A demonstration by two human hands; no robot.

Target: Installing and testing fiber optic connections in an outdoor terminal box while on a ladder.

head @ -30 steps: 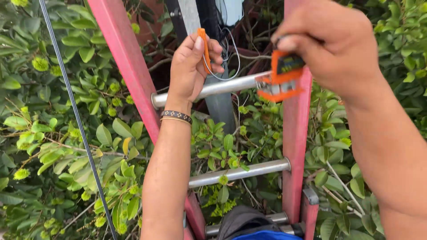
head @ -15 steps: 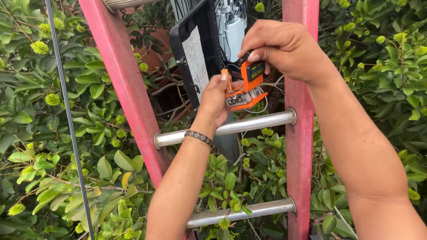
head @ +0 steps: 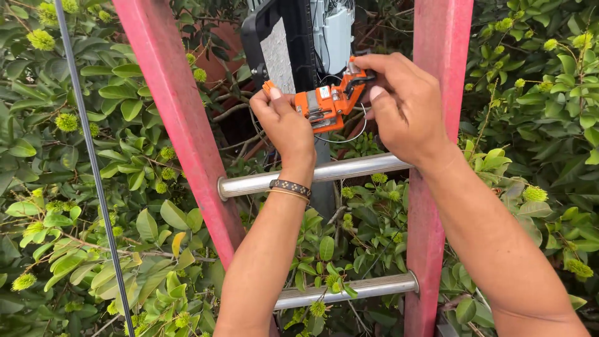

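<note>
Orange tool (head: 326,105) — between both hands

I see both my forearms bare from here, no sleeves reaching into view on either side. On my left wrist sits a narrow dark bracelet (head: 290,186) dotted with small pale studs, and right under it a thin plain band of lighter tone. My left hand (head: 286,125) carries no rings that I can make out, nails short. My right hand (head: 404,106) is bare too: no watch, no glove, no band at the wrist.
</note>
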